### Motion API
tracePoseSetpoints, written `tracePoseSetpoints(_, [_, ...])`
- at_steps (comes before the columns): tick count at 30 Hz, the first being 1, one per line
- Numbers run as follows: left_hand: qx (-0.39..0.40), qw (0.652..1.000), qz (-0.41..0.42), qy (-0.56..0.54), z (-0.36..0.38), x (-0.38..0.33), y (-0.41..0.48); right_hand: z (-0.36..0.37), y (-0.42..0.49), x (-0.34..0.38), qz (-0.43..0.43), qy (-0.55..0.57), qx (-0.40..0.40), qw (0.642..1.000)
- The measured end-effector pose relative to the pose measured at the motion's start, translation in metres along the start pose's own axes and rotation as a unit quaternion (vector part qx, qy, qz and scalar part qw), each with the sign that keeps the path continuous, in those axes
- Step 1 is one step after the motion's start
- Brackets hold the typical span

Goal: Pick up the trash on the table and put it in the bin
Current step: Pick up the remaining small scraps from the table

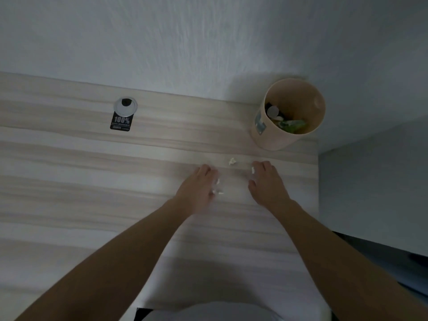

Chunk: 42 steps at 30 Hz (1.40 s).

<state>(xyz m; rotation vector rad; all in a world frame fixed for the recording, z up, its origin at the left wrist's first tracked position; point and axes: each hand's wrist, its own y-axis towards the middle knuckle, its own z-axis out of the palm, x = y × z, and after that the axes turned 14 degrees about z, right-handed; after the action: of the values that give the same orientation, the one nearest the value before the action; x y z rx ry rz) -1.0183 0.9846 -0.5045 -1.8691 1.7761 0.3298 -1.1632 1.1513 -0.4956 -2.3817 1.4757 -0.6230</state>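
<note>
Setting: pale wood-grain table (69, 193), far edge against a white wall (162, 38); dim light, head view looking down.

Item 1, bin (294, 140): beige, round, upright at the table's far right corner, against the wall. It already holds rubbish, including something green and a grey disc. There is a sticker on its near side.

Item 2, left hand (196, 188): reaches forward over the table, palm down, fingers pointing away and slightly bent. White bits (218, 193) show at its thumb side, touching or just beside the thumb. The area is blurred, so whether they are pinched or simply lie on the table under the hand cannot be told.

Item 3, right hand (266, 181): palm down, fingers bent toward the table, thumb held apart from them. A small white scrap (253, 169) sits at the tip of the forefinger. Whether it is gripped cannot be told.

Item 4, crumpled scrap (232, 161): whitish, lying free on the table between the two hands and just beyond their fingertips, nearer the right hand, with the bin farther back to the right.

Item 5, silver cable grommet (125, 105): set in the table at the far left, with a black label (121, 123) reading "100%" just in front of it.
</note>
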Motion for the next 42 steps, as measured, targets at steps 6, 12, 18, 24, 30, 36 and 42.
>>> tracePoseSetpoints(6, [-0.020, 0.998, 0.017, -0.052, 0.006, 0.003, 0.011, 0.007, 0.008, 0.019, -0.013, 0.022, 0.012, 1.000])
tracePoseSetpoints(12, [-0.053, 0.995, -0.010, -0.079, 0.010, 0.004, 0.018, 0.012, 0.017, 0.033, -0.045, 0.030, 0.020, 0.998])
tracePoseSetpoints(18, [-0.036, 0.996, -0.016, -0.082, 0.012, -0.002, 0.019, 0.009, 0.029, 0.042, -0.081, 0.032, 0.014, 0.996])
tracePoseSetpoints(24, [-0.069, 0.995, -0.017, -0.070, 0.016, -0.001, 0.020, 0.011, 0.034, 0.036, -0.077, 0.033, 0.012, 0.996])
tracePoseSetpoints(30, [-0.075, 0.995, -0.016, -0.070, 0.014, 0.002, 0.023, 0.001, 0.028, 0.020, -0.055, 0.056, -0.024, 0.997])
tracePoseSetpoints(36, [-0.103, 0.988, -0.028, -0.108, 0.014, 0.003, 0.021, -0.004, 0.028, 0.001, -0.024, 0.043, -0.018, 0.999])
tracePoseSetpoints(42, [-0.113, 0.986, -0.037, -0.117, 0.012, 0.015, 0.010, 0.001, 0.032, 0.009, -0.013, 0.039, -0.001, 0.999])
